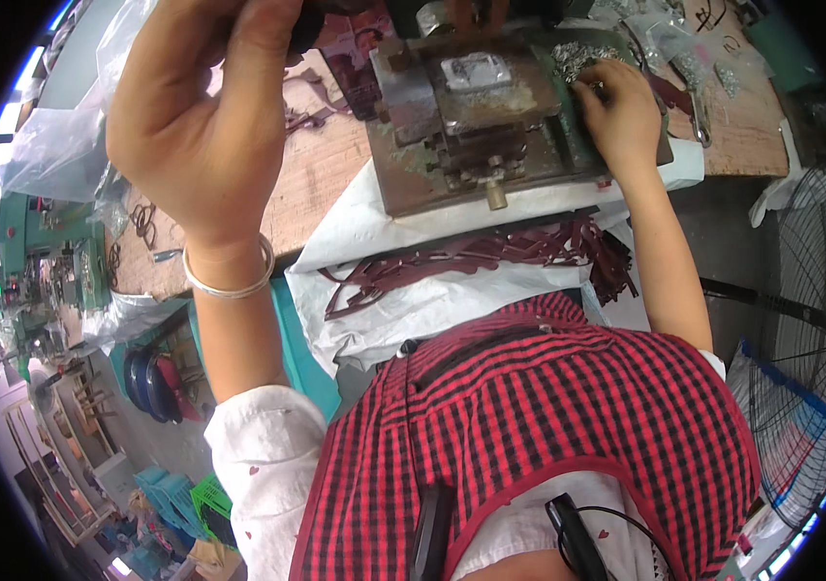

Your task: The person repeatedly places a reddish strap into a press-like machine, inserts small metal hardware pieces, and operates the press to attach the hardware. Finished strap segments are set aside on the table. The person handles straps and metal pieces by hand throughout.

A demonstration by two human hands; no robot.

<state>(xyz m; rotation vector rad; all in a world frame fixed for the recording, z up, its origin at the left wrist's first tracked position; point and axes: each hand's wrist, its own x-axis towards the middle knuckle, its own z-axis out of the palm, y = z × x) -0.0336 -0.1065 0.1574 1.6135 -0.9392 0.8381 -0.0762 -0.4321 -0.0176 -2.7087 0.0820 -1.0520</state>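
My left hand (pixel 204 136), with a bangle at the wrist, is raised at the upper left with its fingers curled closed. A dark part shows beside its fingertips at the top edge; what the fingers hold is hidden. My right hand (pixel 626 114) reaches to a pile of small silvery metal pieces (pixel 582 60) on the right of a worn metal press (pixel 490 107). Its thumb and fingers are bent together at the pile, and anything between them is too small to name. A pale metal plate (pixel 476 72) sits on the press bed between my hands.
Maroon straps (pixel 471 254) lie on a white sheet (pixel 335 324) between the press and my lap. More maroon strips (pixel 311 102) rest on the wooden bench (pixel 321 155). Bags of small parts (pixel 679 53) lie at the far right, above a black fan (pixel 810 290). Green machines (pixel 30 242) stand left.
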